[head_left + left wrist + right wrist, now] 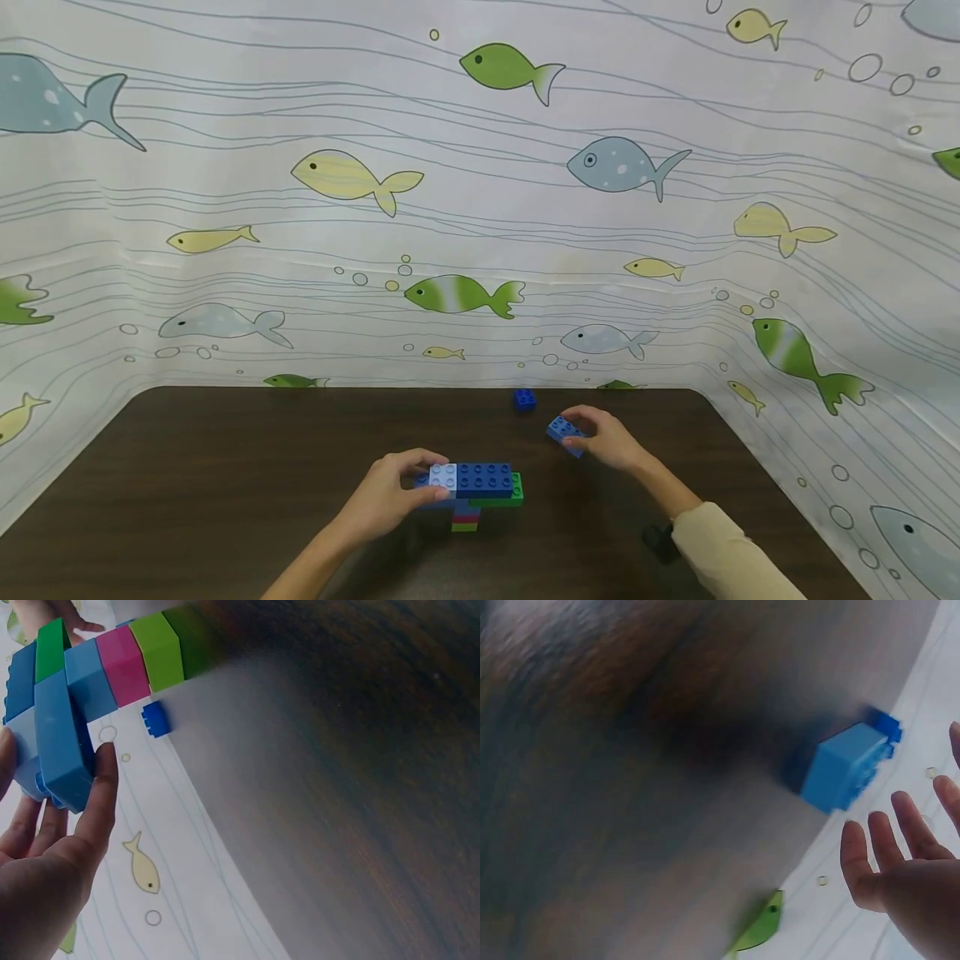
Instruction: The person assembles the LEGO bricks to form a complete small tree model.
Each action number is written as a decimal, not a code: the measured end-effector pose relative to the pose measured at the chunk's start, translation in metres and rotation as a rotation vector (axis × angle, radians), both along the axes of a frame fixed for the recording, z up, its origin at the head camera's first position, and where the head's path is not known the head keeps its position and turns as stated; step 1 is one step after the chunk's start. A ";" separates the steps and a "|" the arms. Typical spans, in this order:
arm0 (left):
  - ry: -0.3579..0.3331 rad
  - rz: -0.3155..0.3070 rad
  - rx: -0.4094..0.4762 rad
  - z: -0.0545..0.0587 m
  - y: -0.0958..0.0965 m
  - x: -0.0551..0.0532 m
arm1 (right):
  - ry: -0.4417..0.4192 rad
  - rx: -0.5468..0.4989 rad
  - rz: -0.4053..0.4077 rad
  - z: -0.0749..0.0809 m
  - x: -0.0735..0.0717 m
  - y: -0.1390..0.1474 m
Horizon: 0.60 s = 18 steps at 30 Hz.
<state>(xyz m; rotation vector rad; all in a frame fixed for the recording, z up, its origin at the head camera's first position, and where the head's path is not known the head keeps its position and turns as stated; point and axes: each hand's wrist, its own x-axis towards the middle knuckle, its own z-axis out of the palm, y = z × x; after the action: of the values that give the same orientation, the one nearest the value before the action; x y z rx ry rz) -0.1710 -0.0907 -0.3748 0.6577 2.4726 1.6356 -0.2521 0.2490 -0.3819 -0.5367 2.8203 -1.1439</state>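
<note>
My left hand (386, 493) grips the left end of a toy building-block structure (484, 481), thumb on the near side and fingers behind. On its top sit a pale blue block (442, 475) and a dark blue block, over a green block (516, 492) and a longer blue block (60, 742). Below them a narrow stem joins blue, pink (124, 666) and lime green (159, 651) blocks. Around a loose blue block (562, 431) on the table my right hand (609, 442) spreads its fingers; in the right wrist view they stand apart from the block (841, 769).
A small dark blue block (525, 400) stands at the back edge of the dark wooden table (247, 483). Behind and beside the table rises a white fish-patterned backdrop (480, 225). A small black object (658, 542) lies beside the right sleeve.
</note>
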 end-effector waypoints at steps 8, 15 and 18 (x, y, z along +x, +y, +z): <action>0.006 0.005 -0.004 0.001 0.001 0.001 | -0.021 0.061 -0.108 -0.016 -0.005 0.006; 0.004 0.006 -0.002 0.001 0.001 0.002 | -0.047 0.092 -0.140 -0.026 -0.008 0.006; 0.012 0.002 -0.002 0.000 0.000 0.002 | -0.053 0.107 -0.150 -0.028 -0.009 0.006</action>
<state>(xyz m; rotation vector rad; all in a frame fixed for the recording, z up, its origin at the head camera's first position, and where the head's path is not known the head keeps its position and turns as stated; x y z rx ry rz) -0.1692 -0.0903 -0.3747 0.6669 2.4835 1.6339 -0.2607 0.2553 -0.4103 -0.2875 2.8966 -1.0051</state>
